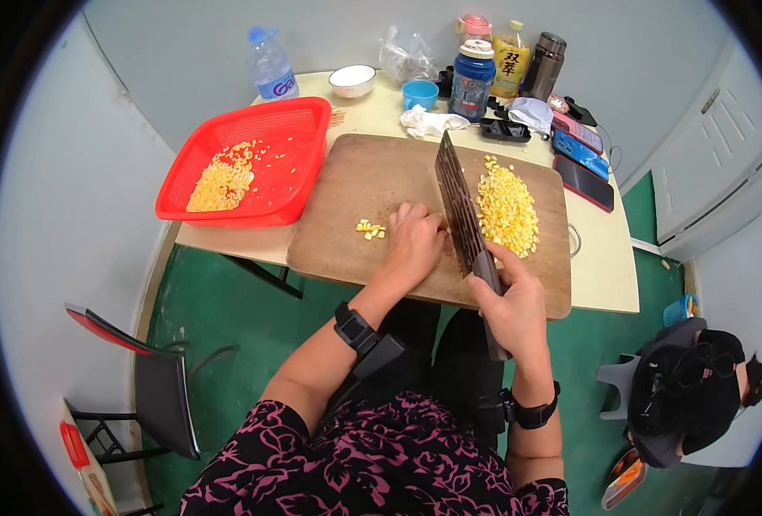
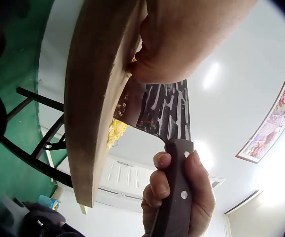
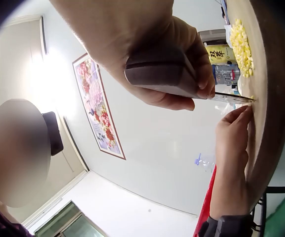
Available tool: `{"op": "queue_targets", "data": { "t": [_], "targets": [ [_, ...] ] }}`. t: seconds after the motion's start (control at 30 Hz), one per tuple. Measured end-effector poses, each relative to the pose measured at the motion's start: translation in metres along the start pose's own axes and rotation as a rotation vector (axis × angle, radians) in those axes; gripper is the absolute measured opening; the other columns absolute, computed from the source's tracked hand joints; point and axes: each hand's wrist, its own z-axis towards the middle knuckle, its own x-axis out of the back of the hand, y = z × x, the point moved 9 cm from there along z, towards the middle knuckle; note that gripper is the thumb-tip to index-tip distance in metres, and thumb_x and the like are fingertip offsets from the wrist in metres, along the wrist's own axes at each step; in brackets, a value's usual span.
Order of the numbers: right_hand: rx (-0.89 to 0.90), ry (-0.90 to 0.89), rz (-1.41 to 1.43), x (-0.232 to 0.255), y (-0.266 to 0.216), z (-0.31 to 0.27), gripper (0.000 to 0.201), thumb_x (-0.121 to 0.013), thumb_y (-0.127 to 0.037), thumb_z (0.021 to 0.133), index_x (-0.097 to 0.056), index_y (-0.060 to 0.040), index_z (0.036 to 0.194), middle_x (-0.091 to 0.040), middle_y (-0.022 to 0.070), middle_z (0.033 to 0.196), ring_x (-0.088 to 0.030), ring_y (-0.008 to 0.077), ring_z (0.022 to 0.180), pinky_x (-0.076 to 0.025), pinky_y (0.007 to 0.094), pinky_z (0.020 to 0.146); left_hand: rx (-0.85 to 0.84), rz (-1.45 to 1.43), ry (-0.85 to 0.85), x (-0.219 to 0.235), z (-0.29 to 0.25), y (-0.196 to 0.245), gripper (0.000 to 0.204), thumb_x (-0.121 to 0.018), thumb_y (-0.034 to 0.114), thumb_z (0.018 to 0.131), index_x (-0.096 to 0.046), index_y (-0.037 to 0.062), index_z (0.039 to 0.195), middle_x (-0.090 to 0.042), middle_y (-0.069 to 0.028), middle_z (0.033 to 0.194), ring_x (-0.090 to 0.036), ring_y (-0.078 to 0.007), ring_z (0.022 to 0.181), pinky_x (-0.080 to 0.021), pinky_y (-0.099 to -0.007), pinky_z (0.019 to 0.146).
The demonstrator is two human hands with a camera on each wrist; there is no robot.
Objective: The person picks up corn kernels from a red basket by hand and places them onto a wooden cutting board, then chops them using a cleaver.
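My right hand (image 1: 516,303) grips the dark handle of a cleaver (image 1: 461,202), its broad blade upright on the wooden cutting board (image 1: 346,185). Just left of the blade, my left hand (image 1: 415,245) rests on the board with fingers bent, their tips close to the blade in the right wrist view; whatever is under them is hidden. A few yellow kernels (image 1: 370,230) lie left of that hand. Right of the cleaver is a large pile of chopped yellow kernels (image 1: 507,211). In the left wrist view the right hand (image 2: 199,190) has its fingers wrapped round the handle (image 2: 174,197).
A red basket (image 1: 306,155) with more kernels stands left of the board. Behind are a white bowl (image 1: 352,82), a blue cup (image 1: 419,93), a blue jar (image 1: 472,82) and bottles. Phones (image 1: 583,182) lie at the right. Someone in black (image 1: 708,387) sits at the far right.
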Motion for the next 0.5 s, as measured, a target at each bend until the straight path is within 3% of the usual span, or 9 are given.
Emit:
{"op": "queue_targets", "data": {
  "t": [0.13, 0.33, 0.5],
  "targets": [
    [0.039, 0.018, -0.022, -0.001, -0.003, 0.000, 0.044, -0.068, -0.010, 0.076, -0.059, -0.0007, 0.117, -0.064, 0.0175, 0.075, -0.062, 0.0201, 0.063, -0.049, 0.0324, 0.061, -0.033, 0.026, 0.033, 0.001, 0.001, 0.006, 0.009, -0.069, 0.008, 0.072, -0.070, 0.0054, 0.080, -0.058, -0.0080, 0.085, -0.052, -0.0292, 0.091, -0.040, -0.0399, 0.080],
    [0.114, 0.008, -0.193, -0.004, -0.018, 0.000, 0.043, -0.067, -0.013, 0.075, -0.059, 0.0006, 0.115, -0.065, 0.0238, 0.083, -0.066, 0.0356, 0.075, -0.051, 0.0396, 0.069, -0.047, 0.028, 0.036, 0.000, -0.001, 0.011, 0.011, -0.067, 0.007, 0.070, -0.066, 0.0024, 0.080, -0.058, -0.0106, 0.084, -0.052, -0.0311, 0.089, -0.040, -0.0411, 0.077],
    [0.185, -0.023, -0.262, -0.011, -0.026, 0.013, 0.046, -0.067, -0.015, 0.075, -0.056, 0.0001, 0.118, -0.065, 0.0254, 0.087, -0.065, 0.0390, 0.079, -0.051, 0.0408, 0.072, -0.024, 0.036, 0.063, -0.001, -0.007, 0.013, 0.008, -0.066, 0.007, 0.068, -0.063, 0.0023, 0.074, -0.057, -0.0118, 0.083, -0.052, -0.0319, 0.088, -0.040, -0.0425, 0.074]
  ]
}}
